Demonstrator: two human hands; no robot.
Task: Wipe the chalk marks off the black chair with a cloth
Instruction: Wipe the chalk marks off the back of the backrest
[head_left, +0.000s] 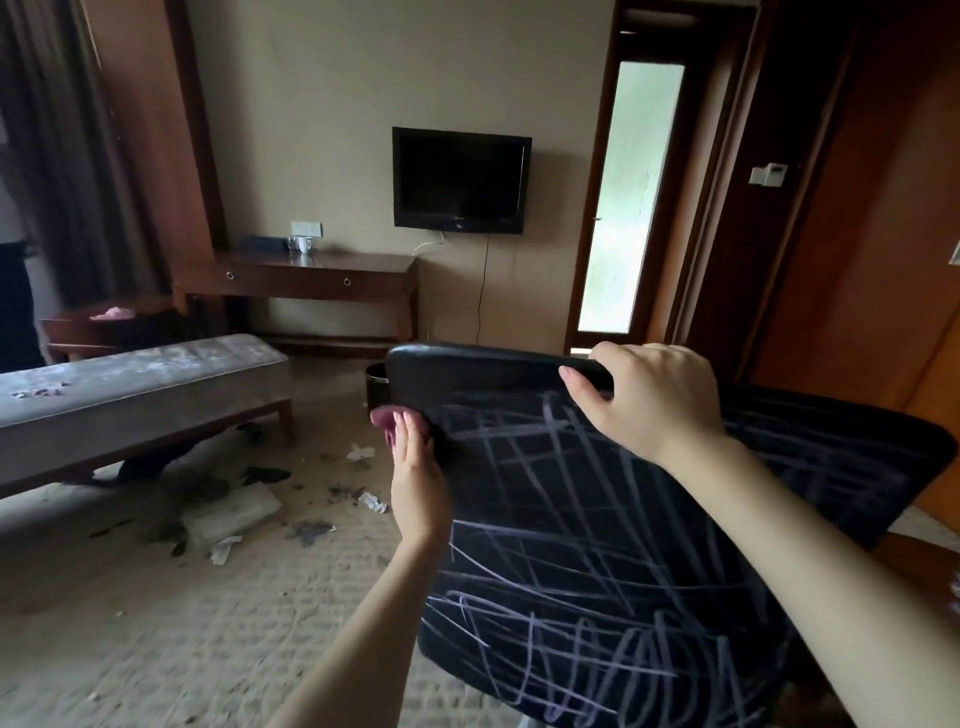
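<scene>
- The left hand (415, 467) presses a bunched pink cloth (387, 418) flat against the upper left edge of the black chair (467, 370). Its fingers lie nearly straight. The thumb is hidden, so I cannot tell whether it also pinches the fabric.
- The right hand (654, 395) grips the top rim of the backrest, fingers curled over the far side and thumb on the near face. This holds the chair tilted toward the person.
- Wiping looks barely begun: pale chalk marks (571, 525) cross nearly the whole backrest and seat in straight hatching and loose loops.
- To do this stroke well, keep the right hand's brace firm and draw the cloth inward in overlapping passes from the rim. Refold it to a clean face as dust builds, or the chalk will likely smear.
- The chair's covering appears smooth and slightly glossy, like leatherette, with a rounded padded top edge. The cloth looks soft and plush.
</scene>
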